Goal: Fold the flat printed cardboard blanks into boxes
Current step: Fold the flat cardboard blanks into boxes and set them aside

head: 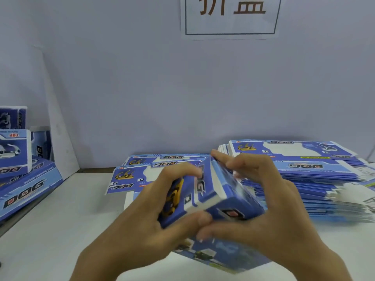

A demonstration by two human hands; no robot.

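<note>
Box point(211, 191), seemingly half-folded, sits gripped between left hand point(154, 216) and right hand point(263, 201).

A half-folded blue box point(211, 191), blurred, sits tilted at centre frame. Flat blanks point(316, 179) lie stacked centre right; folded boxes point(18, 155) at left edge.

Both hands are wrapped around a half-folded blue box point(211, 191) held above the white table point(60, 230), left hand point(146, 216) on one side and right hand point(269, 201) on the other. It's blurry, so I can't tell which flap is tucked. Stacks of flat blanks point(316, 179) sit behind, finished boxes point(18, 155) far left.
</note>
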